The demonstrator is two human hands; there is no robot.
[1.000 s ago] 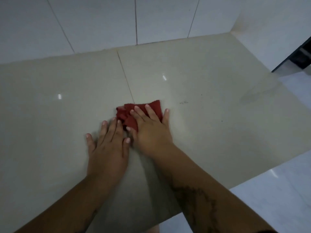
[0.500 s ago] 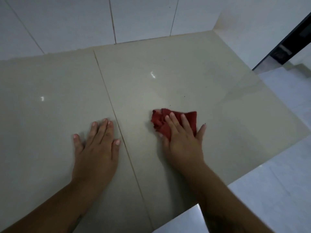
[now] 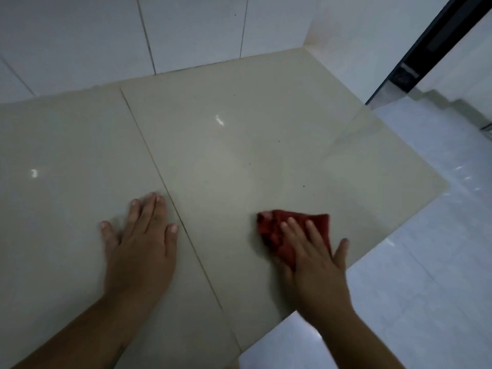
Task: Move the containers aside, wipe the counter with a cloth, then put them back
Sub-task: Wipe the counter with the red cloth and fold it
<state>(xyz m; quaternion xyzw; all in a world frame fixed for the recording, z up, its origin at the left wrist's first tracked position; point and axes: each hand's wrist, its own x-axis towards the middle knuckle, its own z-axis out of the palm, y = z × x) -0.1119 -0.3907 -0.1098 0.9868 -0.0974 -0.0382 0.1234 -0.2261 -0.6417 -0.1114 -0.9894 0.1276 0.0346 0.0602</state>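
1. The right hand (image 3: pixel 316 265) has swept the red cloth (image 3: pixel 277 230) away from the left hand (image 3: pixel 141 243) over the last second; the two hands were touching then and now lie well apart, with the grout seam (image 3: pixel 170 193) between them.
2. Right fingers (image 3: pixel 314 235) lie flat and slightly fanned, pressing the bunched cloth onto the table (image 3: pixel 239 145); nothing is pinched.
3. Left fingers (image 3: pixel 149 211) are stretched flat and close together on the bare table just left of the seam, thumb set apart (a bracing hand, I judge).
4. So the wiping step is under way, and the stroke has carried the cloth toward the table's right side.
5. No containers are in view, so putting them back is not yet done.
6. The cloth sits near the table's right-front edge, beyond which the floor (image 3: pixel 415 262) drops away; little room is left that way.
7. Beyond the cloth toward the wall (image 3: pixel 199 30), wide open surface with a few dark specks awaits.
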